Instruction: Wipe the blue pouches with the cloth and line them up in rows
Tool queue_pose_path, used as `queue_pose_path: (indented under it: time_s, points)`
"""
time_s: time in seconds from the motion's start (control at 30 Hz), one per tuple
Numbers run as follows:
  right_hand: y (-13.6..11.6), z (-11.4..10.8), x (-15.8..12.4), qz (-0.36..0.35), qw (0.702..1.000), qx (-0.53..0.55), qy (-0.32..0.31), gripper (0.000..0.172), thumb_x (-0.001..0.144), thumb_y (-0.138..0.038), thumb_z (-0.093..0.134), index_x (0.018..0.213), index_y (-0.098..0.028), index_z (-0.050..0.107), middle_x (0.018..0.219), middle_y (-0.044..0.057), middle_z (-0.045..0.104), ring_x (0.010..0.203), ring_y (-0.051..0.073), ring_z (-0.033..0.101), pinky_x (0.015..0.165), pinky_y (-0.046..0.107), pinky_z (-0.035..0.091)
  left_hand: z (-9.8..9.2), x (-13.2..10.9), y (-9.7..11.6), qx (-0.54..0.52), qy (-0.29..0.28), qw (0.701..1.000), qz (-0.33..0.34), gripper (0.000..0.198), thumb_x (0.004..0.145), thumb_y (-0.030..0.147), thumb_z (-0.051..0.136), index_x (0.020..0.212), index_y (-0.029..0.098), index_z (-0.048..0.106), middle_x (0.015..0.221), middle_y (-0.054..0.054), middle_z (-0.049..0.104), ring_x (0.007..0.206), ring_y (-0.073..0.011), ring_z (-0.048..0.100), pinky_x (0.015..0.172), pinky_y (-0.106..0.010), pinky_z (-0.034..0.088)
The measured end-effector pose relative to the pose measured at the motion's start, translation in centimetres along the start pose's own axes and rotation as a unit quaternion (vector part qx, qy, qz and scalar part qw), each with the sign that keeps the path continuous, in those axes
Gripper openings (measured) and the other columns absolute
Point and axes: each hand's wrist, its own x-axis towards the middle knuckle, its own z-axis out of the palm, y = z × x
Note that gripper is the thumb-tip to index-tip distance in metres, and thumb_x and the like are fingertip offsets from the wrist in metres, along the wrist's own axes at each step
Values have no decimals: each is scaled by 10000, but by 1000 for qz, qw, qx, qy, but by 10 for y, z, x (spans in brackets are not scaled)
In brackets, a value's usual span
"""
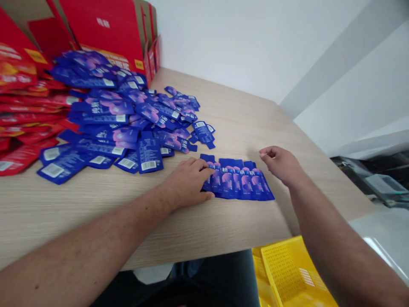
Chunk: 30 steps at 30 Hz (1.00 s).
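Several blue-purple pouches [238, 179] lie overlapped in a row on the wooden table [179, 230], their printed fronts up. My left hand [189, 181] rests on the left end of this row, fingers bent and spread a little, with the thumb at the lower edge. Beyond the row's right end, my right hand [279, 164] hovers with fingers curled and thumb against the index finger; whether anything small is between them is hidden. A large loose heap of similar blue pouches [111, 115] covers the table's left and back part.
Red pouches [32, 115] are stacked at the far left. Behind the heap stands a red cardboard box [105, 25] against the white wall [230, 38]. A yellow basket [284, 273] sits below the table's front edge, near my right forearm. Dark items lie at the far right.
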Motion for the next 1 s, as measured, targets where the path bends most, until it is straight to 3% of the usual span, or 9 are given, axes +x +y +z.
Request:
queue_pose_path:
  time_s: [0.17, 0.33, 0.5, 0.7, 0.83, 1.0]
  points:
    - [-56, 14, 16, -126, 991, 6, -35, 250, 887, -385, 664, 1033, -211, 767, 837, 43, 758, 659, 187, 657, 658, 325, 487, 0, -1, 3, -2, 7, 1000, -1, 644, 882, 545, 707, 1422, 198, 669, 1401, -141, 647, 1294, -358, 570, 1142, -533, 469]
    - [-130, 53, 34, -232, 967, -26, -99, 181, 896, -309, 701, 1031, -220, 781, 917, 39, 789, 781, 193, 695, 740, 314, 501, 1, -2, 3, 4, 8, 1000, 1, 640, 893, 570, 687, 1422, 210, 657, 1411, -142, 641, 1293, -366, 566, 1102, -540, 485]
    - [-184, 97, 46, -287, 936, -113, -172, 322, 911, -379, 736, 1177, -200, 762, 1104, 98, 794, 988, 254, 722, 852, 337, 512, 3, -2, 4, 6, 9, 1000, 7, 624, 893, 554, 693, 1404, 197, 663, 1406, -149, 643, 1295, -378, 568, 1102, -553, 483]
    - [-196, 128, 50, -285, 926, -149, -196, 482, 815, -443, 833, 1179, -142, 736, 1107, 176, 759, 1020, 314, 696, 844, 368, 502, 5, -2, 4, 4, 24, 1000, 12, 611, 895, 554, 692, 1376, 177, 680, 1376, -158, 653, 1296, -374, 556, 1123, -540, 471]
    - [-192, 129, 49, -276, 929, -136, -203, 334, 787, -421, 860, 982, -192, 716, 925, 87, 744, 860, 242, 666, 736, 317, 465, 4, -2, 4, 9, 28, 999, 17, 605, 899, 548, 688, 1366, 164, 690, 1358, -165, 660, 1319, -386, 546, 1167, -573, 428]
    - [-190, 113, 43, -268, 937, -94, -204, 159, 851, -324, 791, 847, -222, 670, 759, -5, 685, 700, 168, 597, 645, 284, 407, 1, -2, 6, 2, 17, 1000, 10, 616, 897, 547, 691, 1380, 165, 686, 1364, -160, 662, 1296, -378, 566, 1124, -549, 477]
